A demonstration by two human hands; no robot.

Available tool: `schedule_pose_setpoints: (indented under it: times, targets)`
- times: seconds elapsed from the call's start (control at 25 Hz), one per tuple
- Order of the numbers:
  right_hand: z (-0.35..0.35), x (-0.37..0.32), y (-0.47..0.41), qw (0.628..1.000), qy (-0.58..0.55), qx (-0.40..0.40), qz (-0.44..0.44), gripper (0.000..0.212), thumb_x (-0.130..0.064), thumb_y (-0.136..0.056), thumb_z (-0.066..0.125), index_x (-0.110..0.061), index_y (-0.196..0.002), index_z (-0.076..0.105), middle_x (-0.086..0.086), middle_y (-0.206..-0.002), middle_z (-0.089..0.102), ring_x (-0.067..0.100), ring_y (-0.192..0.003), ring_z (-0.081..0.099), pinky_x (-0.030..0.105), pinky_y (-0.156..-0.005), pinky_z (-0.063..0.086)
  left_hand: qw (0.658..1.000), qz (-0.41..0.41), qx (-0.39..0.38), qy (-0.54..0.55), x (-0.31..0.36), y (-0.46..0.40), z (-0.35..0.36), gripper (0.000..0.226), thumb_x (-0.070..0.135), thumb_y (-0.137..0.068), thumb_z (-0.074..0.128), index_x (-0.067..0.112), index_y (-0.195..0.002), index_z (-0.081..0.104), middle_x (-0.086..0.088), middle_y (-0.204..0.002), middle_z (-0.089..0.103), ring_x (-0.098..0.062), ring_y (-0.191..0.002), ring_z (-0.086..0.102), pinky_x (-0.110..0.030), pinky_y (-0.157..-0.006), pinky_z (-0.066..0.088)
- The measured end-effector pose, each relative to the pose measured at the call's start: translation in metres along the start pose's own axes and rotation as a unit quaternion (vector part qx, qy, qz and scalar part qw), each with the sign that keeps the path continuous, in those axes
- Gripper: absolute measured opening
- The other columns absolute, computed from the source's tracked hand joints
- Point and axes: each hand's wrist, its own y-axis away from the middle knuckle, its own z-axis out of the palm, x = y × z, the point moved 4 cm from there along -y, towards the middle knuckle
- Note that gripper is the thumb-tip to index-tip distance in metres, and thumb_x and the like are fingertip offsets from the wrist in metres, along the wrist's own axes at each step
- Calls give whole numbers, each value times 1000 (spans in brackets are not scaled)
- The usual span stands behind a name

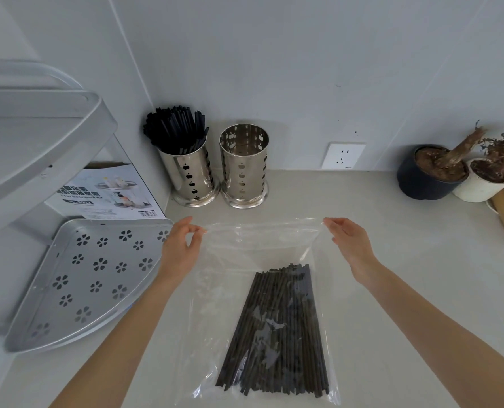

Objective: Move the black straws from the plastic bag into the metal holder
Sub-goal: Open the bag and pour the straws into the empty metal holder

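Counter scene, head view, read left to right.

Far left: a silver corner rack with flower-shaped cutouts sits on the grey counter, its curved lip just beside the left forearm. A printed box stands behind it.

Left hand: fingers closed in a pinch on the far left corner of the plastic bag, thumb and forefinger together, wrist roughly straight, forearm running in from the lower left.

Back wall, left of centre: two metal holders side by side, nearly touching at the bases. The left holder is packed with upright black straws. The right holder looks empty, though its floor is partly shadowed.

Centre: the bag lies flat on the counter, mouth edge stretched between the hands. The bundle of black straws inside lies toward the bag's near right part, below and between the hands, touching neither. Open counter lies between the bag's mouth and the holders.

Right hand: fingertips pinched shut on the far right corner of the bag, palm down, forearm from the lower right.

Right: bare counter, a wall socket, then a dark pot and a white pot with dried plants, well apart from the bag.
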Motion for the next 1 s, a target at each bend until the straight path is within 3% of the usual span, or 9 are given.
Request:
schedule_pose_setpoints:
  times: [0.12, 0.24, 0.32, 0.44, 0.52, 0.6, 0.68, 0.8, 1.0]
  targets:
    - [2, -6, 1, 1000, -6, 1, -13, 7, -26, -86, 56, -24, -85, 63, -4, -101, 64, 17, -107, 55, 37, -100, 44, 1000, 10, 10, -1, 9, 0, -6, 24, 18, -92, 43, 7, -107, 59, -3, -125, 59, -23, -111, 53, -23, -88, 32]
    - [2, -14, 2, 999, -11, 2, -33, 7, -25, -88, 54, -25, -83, 60, -8, -85, 65, 16, -99, 57, 35, -95, 43, 999, 38, 28, 27, 18, -2, -10, 15, 12, -92, 41, 10, -91, 56, -1, -101, 65, -12, -93, 52, -14, -71, 30]
    - [1, -20, 4, 999, -19, 3, -44, 7, -26, -88, 54, -23, -88, 60, -9, -80, 64, 14, -94, 59, 32, -92, 43, 998, 48, 39, 32, 21, -3, -12, 14, 11, -93, 40, 9, -89, 54, 0, -88, 63, -12, -86, 52, -13, -65, 32]
    - [-2, -28, 8, 997, -30, 19, -70, 12, -24, -90, 51, -17, -96, 59, -7, -77, 60, 7, -79, 60, 26, -83, 42, 995, 77, 54, 27, 30, -2, -14, 18, 12, -92, 41, 4, -98, 56, 1, -78, 57, -12, -71, 49, -19, -68, 36]
    - [-3, -34, 11, 995, -39, 32, -89, 12, -21, -91, 50, -15, -98, 58, -7, -74, 57, 4, -70, 57, 23, -74, 41, 992, 102, 68, 30, 40, -2, -18, 17, 11, -92, 40, 4, -98, 55, 3, -69, 51, -7, -59, 43, -13, -58, 37]
    - [-3, -41, 13, 993, -49, 42, -101, 11, -18, -91, 48, -15, -96, 57, -7, -73, 55, 5, -67, 56, 20, -69, 40, 990, 113, 77, 32, 48, -4, -23, 18, 11, -92, 39, 2, -100, 53, -2, -72, 51, -6, -56, 40, -12, -54, 37]
    - [-5, -49, 16, 991, -61, 50, -111, 11, -17, -91, 48, -15, -96, 57, -6, -72, 55, 5, -66, 55, 20, -68, 40, 989, 106, 77, 65, 55, -5, -27, 20, 12, -93, 38, 1, -102, 52, -7, -77, 53, -10, -55, 42, -19, -53, 44]
    - [-6, -62, 20, 988, -63, 52, -134, 10, -20, -92, 48, -18, -99, 53, -7, -77, 57, 6, -71, 58, 19, -69, 41, 986, 96, 71, 119, 65, -1, -34, 18, 16, -95, 35, 6, -102, 50, -10, -68, 48, -16, -45, 41, -10, -33, 38]
    - [-8, -78, 36, 967, -12, 109, -230, 30, -18, -88, 54, -13, -117, 47, -1, -108, 49, 8, -93, 49, 9, -72, 40, 983, 106, 81, 123, 79, 6, -48, 15, 18, -96, 34, 12, -99, 47, -6, -66, 46, -11, -36, 46, -18, -27, 40]
